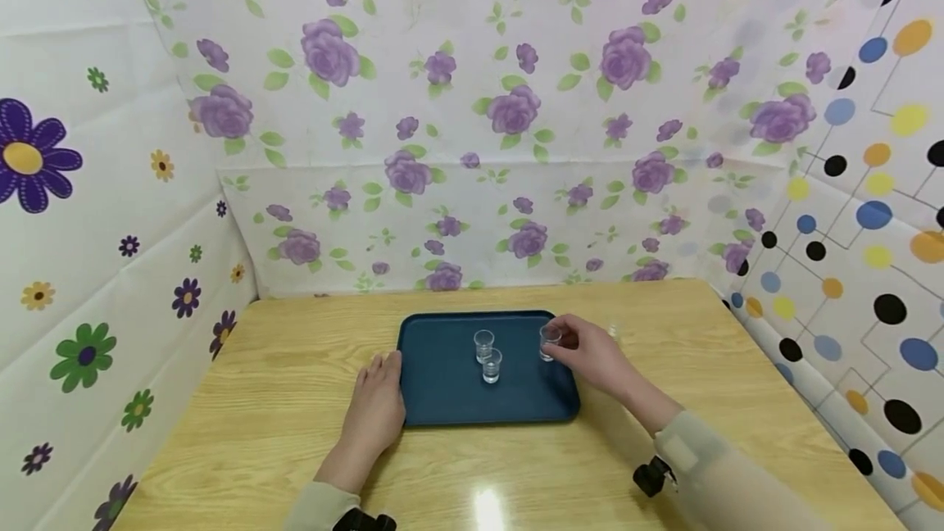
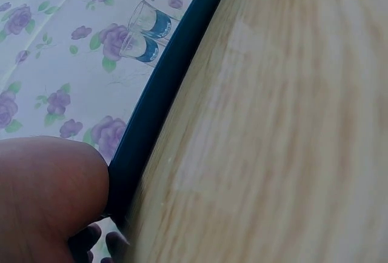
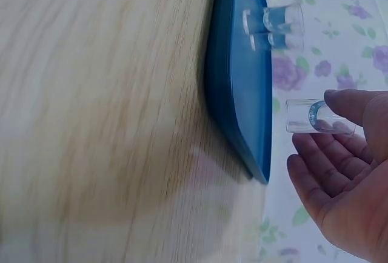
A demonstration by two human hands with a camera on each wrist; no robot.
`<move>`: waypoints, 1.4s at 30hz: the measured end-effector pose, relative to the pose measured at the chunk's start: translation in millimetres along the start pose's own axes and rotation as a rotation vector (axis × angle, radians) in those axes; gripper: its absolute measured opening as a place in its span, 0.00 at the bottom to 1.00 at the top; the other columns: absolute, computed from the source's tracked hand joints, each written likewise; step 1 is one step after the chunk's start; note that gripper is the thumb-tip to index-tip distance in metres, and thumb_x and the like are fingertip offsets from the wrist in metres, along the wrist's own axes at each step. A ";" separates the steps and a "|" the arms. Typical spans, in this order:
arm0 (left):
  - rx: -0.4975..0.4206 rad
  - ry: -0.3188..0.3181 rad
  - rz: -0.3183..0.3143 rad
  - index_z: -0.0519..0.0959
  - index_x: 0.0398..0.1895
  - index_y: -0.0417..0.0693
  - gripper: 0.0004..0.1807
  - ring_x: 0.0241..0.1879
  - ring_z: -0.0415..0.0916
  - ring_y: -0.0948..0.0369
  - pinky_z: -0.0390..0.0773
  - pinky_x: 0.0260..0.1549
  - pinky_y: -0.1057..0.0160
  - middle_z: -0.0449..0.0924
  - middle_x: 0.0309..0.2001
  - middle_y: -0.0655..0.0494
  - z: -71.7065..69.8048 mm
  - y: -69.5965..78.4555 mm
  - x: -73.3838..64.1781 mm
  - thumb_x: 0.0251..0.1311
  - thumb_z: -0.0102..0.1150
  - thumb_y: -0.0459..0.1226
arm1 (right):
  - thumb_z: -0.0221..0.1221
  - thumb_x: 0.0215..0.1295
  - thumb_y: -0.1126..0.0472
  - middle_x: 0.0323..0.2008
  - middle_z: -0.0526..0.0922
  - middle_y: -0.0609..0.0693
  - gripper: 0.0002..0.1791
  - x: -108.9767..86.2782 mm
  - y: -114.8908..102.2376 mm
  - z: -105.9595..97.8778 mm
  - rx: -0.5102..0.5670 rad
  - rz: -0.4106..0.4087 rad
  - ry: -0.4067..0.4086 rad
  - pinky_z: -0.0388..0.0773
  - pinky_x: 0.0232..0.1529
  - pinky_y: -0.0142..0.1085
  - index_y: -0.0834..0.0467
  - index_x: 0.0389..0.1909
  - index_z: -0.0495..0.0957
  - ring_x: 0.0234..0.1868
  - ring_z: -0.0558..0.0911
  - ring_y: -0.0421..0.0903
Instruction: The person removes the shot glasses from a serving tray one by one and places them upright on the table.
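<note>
A dark blue rectangular tray (image 1: 442, 400) lies on the wooden table. Two small clear shot glasses (image 1: 483, 342) stand close together near its middle. My right hand (image 1: 590, 355) pinches a third shot glass (image 1: 549, 344) between thumb and fingers, over the tray's right side. In the right wrist view that glass (image 3: 300, 116) appears off the tray floor, with the thumb on one side and fingers on the other. Along the tray's left edge, my left hand (image 1: 378, 404) rests palm down, its side touching the rim (image 2: 163, 87).
A faint clear object (image 1: 614, 331), possibly another glass, is on the table (image 1: 686, 351) behind my right hand. Flower-patterned sheets (image 1: 472, 211) hang behind and at the left, and a dotted sheet (image 1: 855, 269) at the right.
</note>
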State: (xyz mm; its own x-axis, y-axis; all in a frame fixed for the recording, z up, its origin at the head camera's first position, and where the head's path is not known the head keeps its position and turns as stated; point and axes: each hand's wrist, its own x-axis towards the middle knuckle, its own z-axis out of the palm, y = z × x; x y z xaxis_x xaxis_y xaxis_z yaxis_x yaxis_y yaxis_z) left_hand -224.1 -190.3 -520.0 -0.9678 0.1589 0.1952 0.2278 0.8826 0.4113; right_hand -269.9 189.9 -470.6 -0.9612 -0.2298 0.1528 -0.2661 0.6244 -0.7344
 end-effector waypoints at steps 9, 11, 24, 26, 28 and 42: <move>0.003 -0.004 0.010 0.64 0.83 0.28 0.29 0.82 0.57 0.32 0.53 0.82 0.31 0.68 0.79 0.30 2.3 -0.7 0.5 0.82 0.45 0.24 | 0.69 0.80 0.54 0.53 0.88 0.50 0.18 -16.0 18.8 -28.5 -0.022 0.048 0.022 0.88 0.51 0.46 0.55 0.64 0.83 0.52 0.87 0.48; 0.011 0.003 0.015 0.64 0.83 0.28 0.29 0.82 0.57 0.32 0.54 0.82 0.31 0.68 0.79 0.30 1.3 -1.4 0.8 0.82 0.45 0.24 | 0.68 0.80 0.54 0.54 0.88 0.51 0.19 -18.3 22.6 -34.6 -0.026 0.041 0.028 0.88 0.52 0.48 0.57 0.65 0.83 0.52 0.87 0.49; 0.042 0.002 0.016 0.65 0.82 0.27 0.29 0.81 0.59 0.32 0.55 0.81 0.31 0.69 0.78 0.30 -4.7 -2.3 0.1 0.81 0.48 0.24 | 0.67 0.81 0.51 0.59 0.86 0.57 0.25 -35.4 51.4 -71.7 -0.059 0.077 0.067 0.88 0.57 0.55 0.61 0.69 0.80 0.57 0.87 0.55; 0.039 -0.009 0.014 0.64 0.82 0.27 0.29 0.82 0.58 0.32 0.54 0.82 0.31 0.68 0.79 0.30 -3.2 -1.2 0.8 0.81 0.48 0.25 | 0.67 0.81 0.51 0.59 0.86 0.58 0.26 -39.1 55.5 -77.0 -0.081 0.084 0.072 0.88 0.56 0.55 0.62 0.69 0.79 0.57 0.87 0.56; 0.033 -0.011 0.014 0.64 0.83 0.27 0.29 0.82 0.58 0.32 0.53 0.82 0.31 0.68 0.79 0.30 -2.4 0.2 1.1 0.82 0.47 0.25 | 0.67 0.81 0.51 0.59 0.87 0.58 0.26 -42.5 58.9 -81.5 -0.103 0.093 0.087 0.88 0.55 0.54 0.63 0.69 0.79 0.56 0.87 0.56; 0.039 -0.005 0.025 0.64 0.82 0.27 0.29 0.81 0.59 0.31 0.55 0.81 0.30 0.69 0.78 0.29 -0.4 0.8 1.3 0.82 0.48 0.25 | 0.65 0.83 0.47 0.60 0.85 0.63 0.30 -42.6 89.2 -100.7 -0.118 0.157 0.100 0.85 0.59 0.59 0.66 0.70 0.77 0.60 0.84 0.62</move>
State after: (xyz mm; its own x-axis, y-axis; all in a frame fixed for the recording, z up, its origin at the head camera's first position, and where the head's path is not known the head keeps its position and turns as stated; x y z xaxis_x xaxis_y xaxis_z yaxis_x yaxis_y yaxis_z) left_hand -225.1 -189.5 -519.1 -0.9624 0.1837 0.2002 0.2481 0.8947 0.3714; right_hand -260.1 330.5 -476.0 -0.9924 -0.0508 0.1117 -0.1132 0.7308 -0.6732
